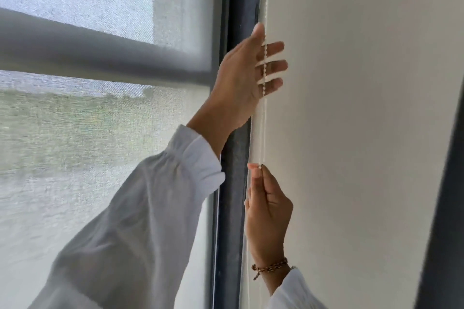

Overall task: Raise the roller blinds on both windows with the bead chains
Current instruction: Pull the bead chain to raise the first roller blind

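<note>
A white bead chain hangs down the left edge of the cream roller blind, which covers the right window. My right hand pinches the chain between thumb and forefinger low down, at about chest height in the head view. My left hand is raised higher, fingers spread and straight, with the chain running across the front of them; it does not grip the chain. A grey see-through mesh blind covers the left window.
A dark vertical window frame post separates the two windows, just left of the chain. A grey horizontal bar shows across the left window. A thin white cord runs beside the mesh blind's right edge. Another dark frame stands far right.
</note>
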